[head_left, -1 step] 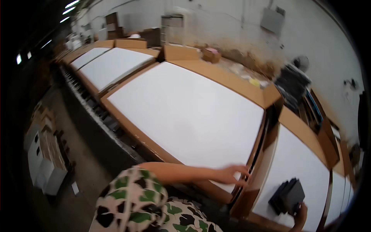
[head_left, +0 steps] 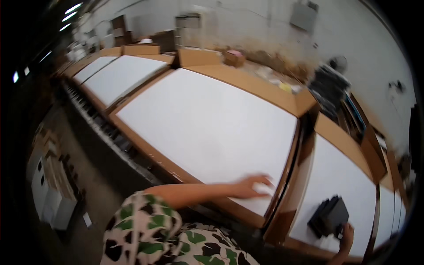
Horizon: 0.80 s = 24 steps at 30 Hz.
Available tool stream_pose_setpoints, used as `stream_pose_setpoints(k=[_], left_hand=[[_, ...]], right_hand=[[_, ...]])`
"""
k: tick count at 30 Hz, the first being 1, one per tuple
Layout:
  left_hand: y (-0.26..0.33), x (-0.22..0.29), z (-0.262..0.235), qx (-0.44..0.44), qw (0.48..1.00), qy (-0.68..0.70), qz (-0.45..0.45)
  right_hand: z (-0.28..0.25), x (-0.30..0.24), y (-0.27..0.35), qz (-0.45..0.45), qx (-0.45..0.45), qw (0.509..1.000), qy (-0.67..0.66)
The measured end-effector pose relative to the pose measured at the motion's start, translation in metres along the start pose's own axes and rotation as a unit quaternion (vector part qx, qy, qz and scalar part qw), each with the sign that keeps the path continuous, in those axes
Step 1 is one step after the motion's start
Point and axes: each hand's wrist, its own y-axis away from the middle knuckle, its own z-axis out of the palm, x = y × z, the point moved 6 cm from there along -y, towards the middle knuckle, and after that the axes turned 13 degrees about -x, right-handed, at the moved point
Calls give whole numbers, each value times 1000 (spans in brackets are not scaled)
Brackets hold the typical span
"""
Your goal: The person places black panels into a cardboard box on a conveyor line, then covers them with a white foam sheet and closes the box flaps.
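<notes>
On the white sheet — left hand flat.

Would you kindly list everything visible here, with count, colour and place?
white panel: one, white, in a brown cardboard frame, centre, under the left hand
further white panels: at least two, white, far left in a row
right white panel: one, white, lower right
black stack: one, black, on the right white panel
dark bench: one, along the left of the panels
wall: grey-white, at the back
left hand: flat on the white panel's near corner
right hand: grip on the black stack's edge
</notes>
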Motion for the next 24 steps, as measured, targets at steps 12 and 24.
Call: stream_pose_setpoints(k=[12, 24], left_hand=[[219, -56, -194, 268, 801, -514, -152], [223, -62, -197, 240, 873, -423, -28]], right_hand=[[375, -175, -57, -205, 50, 896, 391], [390, -198, -135, -59, 184, 929, 317]])
